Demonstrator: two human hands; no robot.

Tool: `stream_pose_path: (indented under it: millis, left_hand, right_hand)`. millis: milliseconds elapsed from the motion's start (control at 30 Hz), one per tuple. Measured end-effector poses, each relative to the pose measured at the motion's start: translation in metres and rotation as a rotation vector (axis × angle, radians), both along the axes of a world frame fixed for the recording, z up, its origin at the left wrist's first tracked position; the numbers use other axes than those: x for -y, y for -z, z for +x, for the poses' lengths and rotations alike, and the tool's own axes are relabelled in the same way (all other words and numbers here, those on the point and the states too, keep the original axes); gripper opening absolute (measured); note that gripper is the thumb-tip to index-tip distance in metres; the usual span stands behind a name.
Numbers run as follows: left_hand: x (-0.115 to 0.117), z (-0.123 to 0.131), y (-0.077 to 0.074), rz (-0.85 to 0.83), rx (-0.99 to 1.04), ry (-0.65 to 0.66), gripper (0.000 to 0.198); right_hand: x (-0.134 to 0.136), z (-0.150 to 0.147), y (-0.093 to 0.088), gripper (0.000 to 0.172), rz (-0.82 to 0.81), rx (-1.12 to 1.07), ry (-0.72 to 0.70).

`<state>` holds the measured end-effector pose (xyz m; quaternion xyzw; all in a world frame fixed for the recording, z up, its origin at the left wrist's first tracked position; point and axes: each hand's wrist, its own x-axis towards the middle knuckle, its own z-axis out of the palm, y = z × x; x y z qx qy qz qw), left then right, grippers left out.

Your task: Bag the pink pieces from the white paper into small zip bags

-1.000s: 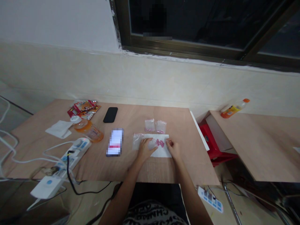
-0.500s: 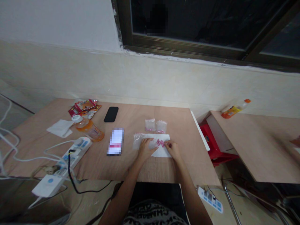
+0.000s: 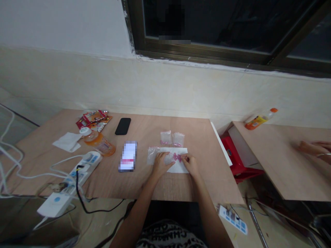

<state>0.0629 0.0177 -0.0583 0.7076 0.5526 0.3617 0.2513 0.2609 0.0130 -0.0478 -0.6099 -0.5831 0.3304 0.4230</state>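
Note:
A white sheet of paper [image 3: 179, 168] lies on the wooden table [image 3: 144, 186] with a small heap of pink beads [image 3: 177, 157] on it. My left hand [image 3: 159, 165] rests flat on the sheet's left part, fingers spread, next to a clear plastic bag [image 3: 151, 154]. My right hand [image 3: 190, 164] is at the right of the heap, its fingertips pinched together at the beads. What they pinch is too small to make out. Two small clear bags with pink contents [image 3: 172, 138] lie just beyond the sheet.
On the table's left: a blurred phone [image 3: 128, 156], a black phone [image 3: 123, 126], an orange bottle on its side [image 3: 99, 143], snack packets [image 3: 93, 119], a tissue [image 3: 66, 141] and power strips with cables [image 3: 82, 165]. Another person's hand [image 3: 312, 147] rests on the right table near an orange bottle [image 3: 260, 119]. A red stool [image 3: 232, 156] stands between the tables.
My right hand's fingertips have moved left onto the bead heap. Another person's hand has come into view over the right table. My left hand stays put.

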Motion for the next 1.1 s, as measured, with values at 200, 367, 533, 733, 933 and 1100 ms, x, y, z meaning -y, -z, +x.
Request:
stream_pose_path:
  millis: [200, 367, 533, 733, 933, 1100]
  left_hand:
    - [-0.001, -0.001, 0.004, 0.030, 0.034, 0.004, 0.047]
    - [-0.001, -0.001, 0.006, 0.087, 0.068, 0.003, 0.046]
    - [-0.001, -0.002, 0.008, 0.103, 0.070, 0.005, 0.047]
    - [-0.001, -0.001, 0.007, 0.084, 0.065, 0.004, 0.047]
    - [-0.001, -0.001, 0.007, 0.075, 0.061, 0.006, 0.046]
    - [0.000, -0.001, 0.009, 0.079, 0.069, -0.005, 0.046]
  right_hand:
    - [-0.005, -0.027, 0.002, 0.036, 0.008, -0.133, -0.089]
    - [-0.010, -0.036, 0.009, 0.031, -0.008, -0.159, -0.147]
    - [-0.013, -0.020, 0.008, 0.033, -0.013, -0.117, -0.110]
    - [-0.017, -0.001, 0.011, 0.030, -0.062, 0.114, -0.022]
    - [-0.020, -0.002, 0.010, 0.028, -0.116, 0.249, -0.057]
    - [-0.022, -0.004, 0.007, 0.026, -0.129, 0.289, -0.066]
